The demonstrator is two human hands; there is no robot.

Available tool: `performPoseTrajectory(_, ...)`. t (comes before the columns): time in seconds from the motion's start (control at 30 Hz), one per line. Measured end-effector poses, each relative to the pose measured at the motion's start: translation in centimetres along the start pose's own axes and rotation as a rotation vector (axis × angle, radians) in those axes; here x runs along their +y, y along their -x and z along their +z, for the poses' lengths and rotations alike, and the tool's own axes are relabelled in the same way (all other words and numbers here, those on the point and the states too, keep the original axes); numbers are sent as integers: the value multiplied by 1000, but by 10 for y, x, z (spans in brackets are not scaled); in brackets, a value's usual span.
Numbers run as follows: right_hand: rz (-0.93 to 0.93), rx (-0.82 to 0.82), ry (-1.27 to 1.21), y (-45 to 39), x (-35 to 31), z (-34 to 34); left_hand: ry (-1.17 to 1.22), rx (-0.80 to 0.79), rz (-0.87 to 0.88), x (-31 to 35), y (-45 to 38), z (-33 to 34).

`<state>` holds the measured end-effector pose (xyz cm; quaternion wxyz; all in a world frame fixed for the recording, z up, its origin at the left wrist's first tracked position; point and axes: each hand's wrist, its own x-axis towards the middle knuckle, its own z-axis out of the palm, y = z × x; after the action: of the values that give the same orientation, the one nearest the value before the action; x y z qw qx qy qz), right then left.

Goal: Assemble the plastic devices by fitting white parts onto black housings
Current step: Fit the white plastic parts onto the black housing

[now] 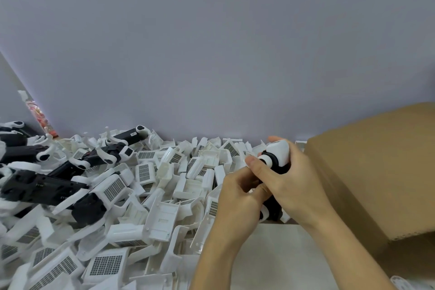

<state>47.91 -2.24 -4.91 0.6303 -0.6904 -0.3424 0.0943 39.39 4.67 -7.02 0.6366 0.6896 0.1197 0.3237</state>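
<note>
At the right edge of the parts heap, above a bare patch of table [277, 254], both hands meet on one device [274, 160]. Right hand [292, 179] wraps the black housing from the far side, thumb along the front; its upper end, with a white cap and a white ring collar, sticks out above the fingers. Left hand [237, 193] has curled fingers pressed in at the housing's middle; what it pinches is hidden between the hands. Judgement: right hand steadies the body while the left seats or aligns a white part. Lower end of the housing, with another white piece, shows below the hands.

Stock: loose white parts [162, 216], many with grid-patterned faces, piled across the table to the left, within easy reach of the left hand. Finished units [42, 186], black with white ends, lie stacked at far left, apart from the loose stock. Cardboard box [367, 172] stands just right of the hands; contents not visible.

Step in hand: fitting, not yet released.
</note>
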Motion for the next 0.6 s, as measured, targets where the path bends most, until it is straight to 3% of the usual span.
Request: performPoseTrajectory(0.6, -76, 127, -111, 2, -1, 2, -21, -11, 31, 3, 0, 4)
